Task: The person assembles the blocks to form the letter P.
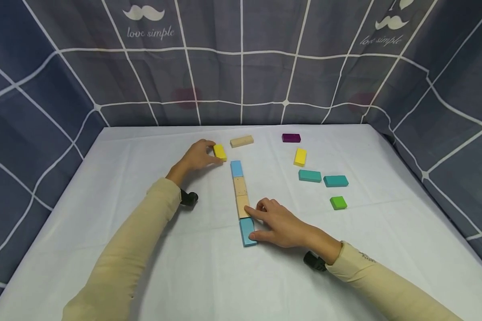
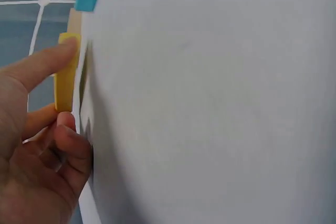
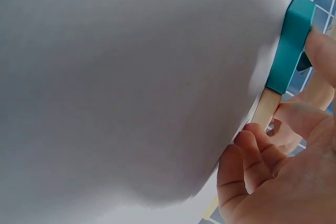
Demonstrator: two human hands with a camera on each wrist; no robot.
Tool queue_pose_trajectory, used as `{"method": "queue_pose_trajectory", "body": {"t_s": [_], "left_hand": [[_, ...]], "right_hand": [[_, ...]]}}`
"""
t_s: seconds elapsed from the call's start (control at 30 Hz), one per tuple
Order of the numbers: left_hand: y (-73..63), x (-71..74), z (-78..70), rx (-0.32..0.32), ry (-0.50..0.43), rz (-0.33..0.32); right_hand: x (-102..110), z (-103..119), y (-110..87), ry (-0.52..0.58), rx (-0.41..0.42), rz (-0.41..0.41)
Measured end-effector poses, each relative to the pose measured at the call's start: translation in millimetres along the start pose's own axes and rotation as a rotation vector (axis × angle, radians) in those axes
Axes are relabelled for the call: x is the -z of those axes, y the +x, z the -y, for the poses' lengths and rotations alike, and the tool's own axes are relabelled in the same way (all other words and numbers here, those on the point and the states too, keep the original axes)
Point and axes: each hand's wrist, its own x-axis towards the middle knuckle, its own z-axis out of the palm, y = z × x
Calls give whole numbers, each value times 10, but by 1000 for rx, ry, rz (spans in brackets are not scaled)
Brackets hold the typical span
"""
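My left hand pinches a yellow block between thumb and fingers, just beyond the far end of a row of blocks. In the left wrist view the thumb lies against the face of that block. The row runs away from me: a blue block nearest, two wooden blocks in the middle, a light blue block at the far end. My right hand rests at the near end, thumb on the near blue block and index finger on the wooden block beside it, the other fingers bent.
A loose wooden block lies behind the row. To the right are a purple block, another yellow block, two teal blocks and a green block. A dark gridded curtain hangs behind the white-covered table.
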Motion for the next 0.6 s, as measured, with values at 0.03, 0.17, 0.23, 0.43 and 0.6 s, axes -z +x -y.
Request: {"method": "queue_pose_trajectory", "body": {"t_s": [0.03, 0.17, 0.23, 0.43, 0.6], "left_hand": [[-1, -9, -18, -2, -22, -9], [17, -57, -152, -33, -94, -17], [32, -90, -231, -45, -105, -8], [61, -184, -316, -16, -106, 12], [66, -206, -270, 1, -145, 6]], "right_hand": [[1, -2, -1, 1, 0, 1], [8, -15, -7, -1, -5, 0], [11, -19, -9, 3, -5, 1], [11, -8, -2, 10, 7, 2], [9, -6, -2, -2, 8, 2]]}}
